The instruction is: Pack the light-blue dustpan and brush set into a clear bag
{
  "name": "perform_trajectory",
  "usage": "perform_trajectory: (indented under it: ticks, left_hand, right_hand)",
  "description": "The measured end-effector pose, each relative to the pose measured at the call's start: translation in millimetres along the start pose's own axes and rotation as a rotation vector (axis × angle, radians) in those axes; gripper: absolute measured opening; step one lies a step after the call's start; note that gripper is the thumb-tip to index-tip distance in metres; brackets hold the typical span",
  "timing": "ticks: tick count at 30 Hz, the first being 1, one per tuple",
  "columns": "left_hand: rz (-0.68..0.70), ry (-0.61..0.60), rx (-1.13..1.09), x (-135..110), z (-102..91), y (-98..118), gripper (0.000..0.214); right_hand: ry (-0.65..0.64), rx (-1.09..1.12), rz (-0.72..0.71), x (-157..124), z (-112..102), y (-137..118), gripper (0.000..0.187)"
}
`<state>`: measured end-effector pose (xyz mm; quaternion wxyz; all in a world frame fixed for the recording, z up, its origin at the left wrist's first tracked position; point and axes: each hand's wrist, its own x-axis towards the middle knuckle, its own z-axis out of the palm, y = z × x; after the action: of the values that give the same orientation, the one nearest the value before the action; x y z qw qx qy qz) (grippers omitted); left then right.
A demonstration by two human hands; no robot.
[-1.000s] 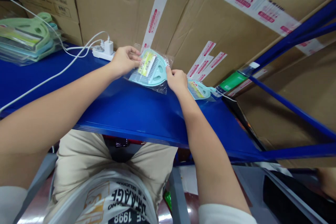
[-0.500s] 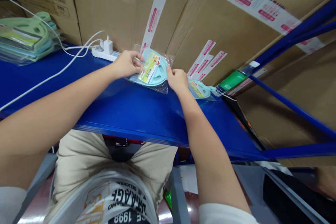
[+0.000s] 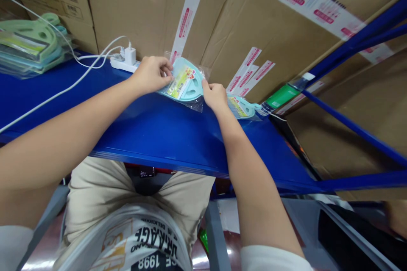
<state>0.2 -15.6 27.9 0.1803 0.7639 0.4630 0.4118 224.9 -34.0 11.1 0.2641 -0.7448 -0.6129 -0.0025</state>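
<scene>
A light-blue plastic board (image 3: 191,87) with cutouts, in a clear bag with a yellow-green printed label, lies tilted near the back of the blue table. My left hand (image 3: 154,75) has curled fingers and a thumb closed at the bag's left edge. At the other end, my right hand (image 3: 215,94) pinches the narrow right end of the package between thumb and fingers. Just beyond my right wrist lies another bagged light-blue board (image 3: 242,106) with a similar label, partly hidden by that hand.
Large taped cartons (image 3: 140,8) stand along the back. A white power strip (image 3: 122,64) with plug and cables lies left of my hands. Further left is a stack of bagged green and blue boards (image 3: 34,46). A green-labelled bottle (image 3: 284,95) leans by the blue frame (image 3: 359,120) at right.
My left hand has shifted very slightly, its fingers curling a little more at the bag's edge. The board has barely moved, and my right hand keeps its hold.
</scene>
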Motion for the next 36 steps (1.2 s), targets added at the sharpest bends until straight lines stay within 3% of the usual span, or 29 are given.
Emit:
perform_trajectory:
  ticks: [2, 4, 7, 9, 14, 22, 29, 33, 36]
  left_hand:
    - [-0.004, 0.123, 0.032, 1, -6.4, 1, 0.017]
    - [-0.118, 0.191, -0.010, 4, -11.6, 0, 0.022]
    - [-0.412, 0.043, -0.232, 8, -12.0, -4, 0.028]
    - [-0.493, -0.054, -0.330, 10, -6.9, -9, 0.029]
    - [-0.375, -0.035, -0.309, 15, 6.1, -26, 0.024]
    - [-0.332, -0.012, -0.260, 19, -5.0, -38, 0.028]
    - [-0.446, 0.015, -0.218, 13, -9.1, -20, 0.024]
    - [-0.595, 0.020, -0.461, 13, -11.5, -14, 0.055]
    - [-0.669, -0.022, -0.479, 13, -8.3, -14, 0.071]
  right_hand:
    - [0.007, 0.024, 0.023, 1, 1, 1, 0.057]
    - [0.011, 0.046, 0.034, 2, 2, 1, 0.056]
    - [-0.001, 0.072, 0.033, 3, 3, 2, 0.056]
    - [-0.007, 0.079, 0.036, 4, 4, 2, 0.056]
    - [-0.025, 0.093, 0.055, 7, 5, 5, 0.059]
    - [-0.072, 0.101, 0.073, 12, 3, 8, 0.062]
    - [-0.024, 0.121, 0.037, 13, 5, 10, 0.058]
    - [-0.005, 0.124, -0.002, 13, 7, 12, 0.057]
    - [-0.010, 0.124, -0.025, 12, 9, 11, 0.057]
